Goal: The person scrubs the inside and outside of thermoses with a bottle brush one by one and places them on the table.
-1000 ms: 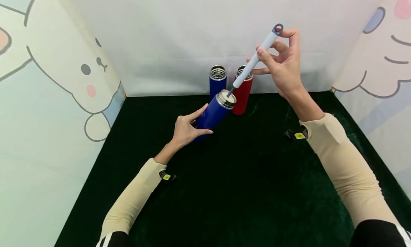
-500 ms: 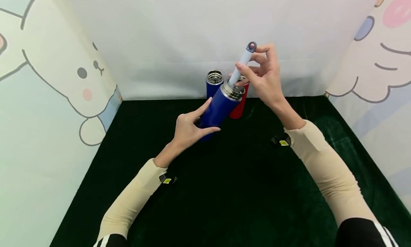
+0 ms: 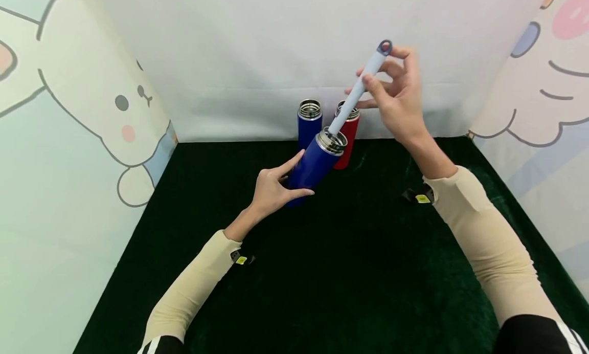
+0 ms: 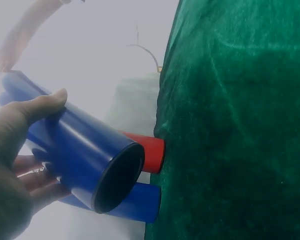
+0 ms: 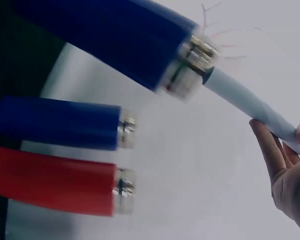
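Note:
Tilted above the table, a blue bottle with a bare metal neck is gripped round its body by my left hand. My right hand pinches the pale blue handle of a bottle brush, which has a dark ring at its top. The brush's lower end is inside the bottle's mouth, so its head is hidden. In the left wrist view, the held bottle shows its dark base, raised off the cloth. The right wrist view shows the brush handle running out of the metal neck.
Another blue bottle and a red bottle stand uncapped behind the held one, near the white back wall. Dark green cloth covers the table. Printed side panels border it left and right.
The brush went down deep into the bottle by half a second ago, after its whitish head showed at the mouth. Now my right hand has drawn it partly back up and rightward.

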Available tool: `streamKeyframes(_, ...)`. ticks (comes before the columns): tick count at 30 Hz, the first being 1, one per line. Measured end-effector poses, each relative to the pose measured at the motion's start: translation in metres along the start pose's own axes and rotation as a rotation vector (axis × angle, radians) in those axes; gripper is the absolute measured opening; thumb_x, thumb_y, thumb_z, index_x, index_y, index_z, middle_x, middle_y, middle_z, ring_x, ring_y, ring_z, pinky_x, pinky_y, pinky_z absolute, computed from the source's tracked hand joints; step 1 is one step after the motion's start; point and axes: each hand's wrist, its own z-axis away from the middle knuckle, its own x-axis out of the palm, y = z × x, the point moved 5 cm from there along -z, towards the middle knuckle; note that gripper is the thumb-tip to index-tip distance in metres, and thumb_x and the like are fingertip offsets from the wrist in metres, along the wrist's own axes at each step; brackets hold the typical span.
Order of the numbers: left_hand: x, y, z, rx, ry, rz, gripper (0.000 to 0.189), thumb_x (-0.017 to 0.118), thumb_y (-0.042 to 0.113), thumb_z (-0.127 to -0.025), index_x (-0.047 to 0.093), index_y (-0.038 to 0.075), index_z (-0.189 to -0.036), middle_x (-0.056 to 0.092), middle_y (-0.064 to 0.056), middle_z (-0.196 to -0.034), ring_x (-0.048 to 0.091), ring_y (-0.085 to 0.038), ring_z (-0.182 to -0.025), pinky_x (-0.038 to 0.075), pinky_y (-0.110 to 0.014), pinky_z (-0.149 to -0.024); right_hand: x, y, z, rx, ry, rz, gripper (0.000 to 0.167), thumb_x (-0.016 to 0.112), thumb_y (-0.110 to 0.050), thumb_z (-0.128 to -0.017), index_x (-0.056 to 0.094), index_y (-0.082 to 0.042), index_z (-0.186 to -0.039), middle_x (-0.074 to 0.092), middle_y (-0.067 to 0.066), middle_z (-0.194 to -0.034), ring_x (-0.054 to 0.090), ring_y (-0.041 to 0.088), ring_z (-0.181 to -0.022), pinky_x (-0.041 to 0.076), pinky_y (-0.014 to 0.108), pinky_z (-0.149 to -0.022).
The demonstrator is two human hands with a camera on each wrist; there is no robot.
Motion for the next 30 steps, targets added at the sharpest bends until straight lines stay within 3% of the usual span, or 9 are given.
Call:
streamKeyframes(4, -0.003, 0.002, -0.001, -0.009, -0.009, 0.038, 0.088, 0.092, 0.026, -0.076, 0.049, 0.023, -0.153, 0.058, -0.01, -0.148, 0.065, -0.032, -0.127, 0.06, -0.048, -0.091, -0.011, -0.01, -0.009, 0.005, 0.07, -0.058, 0.036, 0.058, 0.009, -0.097, 0.045, -0.004, -0.128, 0.067, 0.021, -0.102, 0.078, 0.031, -0.083, 0.063, 0.04, -0.066)
streamKeyframes(9, -0.003, 0.003, -0.003, -0.018, -0.045, 0.056, 0.089, 0.089, 0.027, -0.079, 0.044, 0.024, -0.156, 0.055, -0.01, -0.151, 0.062, -0.033, -0.13, 0.058, -0.049, -0.096, -0.018, -0.02, -0.015, -0.026, 0.113, 0.024, 0.035, 0.058, 0.008, -0.097, 0.049, -0.006, -0.128, 0.067, 0.019, -0.101, 0.078, 0.03, -0.08, 0.063, 0.038, -0.066)
streamKeyframes(17, -0.007, -0.004, 0.003, -0.004, -0.055, -0.006, 0.091, 0.089, 0.028, -0.08, 0.042, 0.022, -0.157, 0.057, -0.012, -0.15, 0.064, -0.034, -0.127, 0.059, -0.049, -0.094, -0.031, -0.018, -0.016, 0.102, 0.286, -0.059, 0.04, 0.069, 0.007, -0.091, 0.051, -0.005, -0.125, 0.066, 0.021, -0.1, 0.076, 0.032, -0.076, 0.061, 0.041, -0.065)
streamKeyframes(30, -0.013, -0.005, 0.002, 0.015, -0.026, -0.059, 0.089, 0.089, 0.03, -0.08, 0.044, 0.022, -0.156, 0.061, -0.014, -0.144, 0.067, -0.034, -0.122, 0.06, -0.05, -0.091, -0.04, -0.022, -0.023, 0.11, 0.35, -0.062, 0.037, 0.07, 0.006, -0.09, 0.053, -0.005, -0.121, 0.066, 0.021, -0.098, 0.076, 0.033, -0.073, 0.061, 0.042, -0.064)
